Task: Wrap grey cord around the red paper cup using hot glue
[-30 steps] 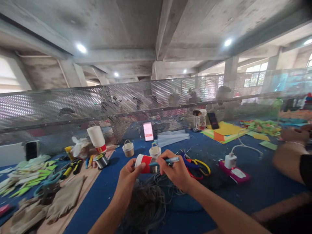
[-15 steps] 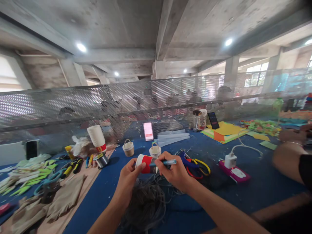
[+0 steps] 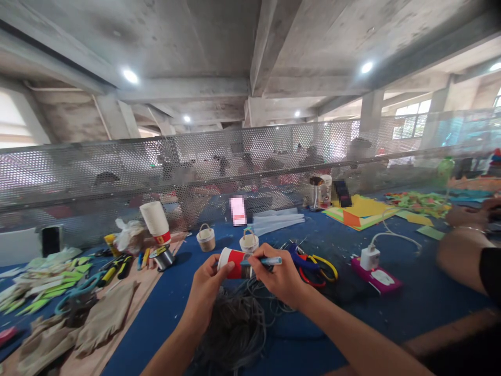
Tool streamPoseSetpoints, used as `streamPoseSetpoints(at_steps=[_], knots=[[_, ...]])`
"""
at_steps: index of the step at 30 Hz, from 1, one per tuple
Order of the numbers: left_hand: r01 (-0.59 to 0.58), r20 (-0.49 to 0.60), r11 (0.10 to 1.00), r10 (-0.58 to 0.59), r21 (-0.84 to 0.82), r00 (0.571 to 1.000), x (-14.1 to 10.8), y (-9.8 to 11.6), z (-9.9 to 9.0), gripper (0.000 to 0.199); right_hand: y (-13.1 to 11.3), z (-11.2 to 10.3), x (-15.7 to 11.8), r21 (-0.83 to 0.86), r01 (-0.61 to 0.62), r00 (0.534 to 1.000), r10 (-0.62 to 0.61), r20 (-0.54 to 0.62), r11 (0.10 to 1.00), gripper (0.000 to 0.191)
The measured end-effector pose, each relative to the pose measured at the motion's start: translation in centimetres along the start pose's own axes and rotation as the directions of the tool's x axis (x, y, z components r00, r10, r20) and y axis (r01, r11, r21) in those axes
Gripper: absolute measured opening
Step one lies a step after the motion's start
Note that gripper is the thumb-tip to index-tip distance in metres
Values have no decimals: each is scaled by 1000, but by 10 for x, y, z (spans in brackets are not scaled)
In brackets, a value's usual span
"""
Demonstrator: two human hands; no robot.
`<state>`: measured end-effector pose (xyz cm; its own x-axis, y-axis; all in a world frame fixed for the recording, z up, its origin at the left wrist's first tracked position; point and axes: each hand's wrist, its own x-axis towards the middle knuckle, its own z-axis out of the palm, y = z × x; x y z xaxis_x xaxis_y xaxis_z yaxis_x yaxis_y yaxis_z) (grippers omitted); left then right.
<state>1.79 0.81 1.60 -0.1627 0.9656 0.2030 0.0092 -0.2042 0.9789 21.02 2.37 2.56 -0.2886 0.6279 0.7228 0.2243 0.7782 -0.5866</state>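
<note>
The left hand [image 3: 207, 278] has its grip closed around a red-and-white paper cup [image 3: 235, 262], held tipped on its side above the counter [image 3: 352, 334]; the right hand [image 3: 278, 272] has its grip closed on a blue pen [image 3: 271, 260], whose front end is at the cup's side; a grey cord tangle [image 3: 237, 331] lies below; a small handled bucket [image 3: 205, 240] stands beyond the cup.

above me, concrete beams [image 3: 272, 47] cross a stained ceiling [image 3: 188, 42] with lit lamps [image 3: 130, 76]. a perforated screen [image 3: 219, 183] backs the blue table [image 3: 422, 271].
</note>
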Motion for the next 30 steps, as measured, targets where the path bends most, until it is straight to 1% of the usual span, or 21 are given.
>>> streamPoseSetpoints(at_steps=[4, 14, 20, 22, 24, 26, 27, 28, 30], knots=[[-21, -6, 1000, 21, 10, 1000, -1, 0, 1, 35, 0, 0, 0, 13, 1, 1000, -1, 3, 1000, 16], [-9, 4, 1000, 9, -5, 1000, 1, -2, -1, 35, 0, 0, 0, 0, -14, 1000, 14, -8, 1000, 17], [-26, -30, 999, 28, 39, 999, -3, 2, 3, 34, -1, 1, 0, 33, -57, 998, 57, -9, 998, 17], [-25, -24, 999, 26, 24, 999, -3, 2, 3, 32, -1, 0, 1, 108, -89, 994, 95, -52, 990, 20], [-24, -9, 1000, 24, 1, 1000, -3, 1, 2, 30, 1, -1, 5, 191, -119, 979, 147, -138, 974, 21], [-19, 4, 1000, 19, -20, 1000, -2, 0, 1, 27, 7, -2, 10, 229, -135, 957, 187, -220, 964, 19], [-22, 6, 999, 22, -32, 1000, -2, -1, 1, 25, 11, -2, 12, 224, -141, 951, 195, -242, 964, 17], [-31, 6, 999, 32, -44, 999, -2, -1, 0, 23, 16, -2, 14, 209, -146, 950, 196, -243, 967, 15], [-53, 8, 997, 54, -64, 999, -3, -2, -1, 20, 27, -1, 16, 155, -148, 963, 178, -203, 977, 12]])
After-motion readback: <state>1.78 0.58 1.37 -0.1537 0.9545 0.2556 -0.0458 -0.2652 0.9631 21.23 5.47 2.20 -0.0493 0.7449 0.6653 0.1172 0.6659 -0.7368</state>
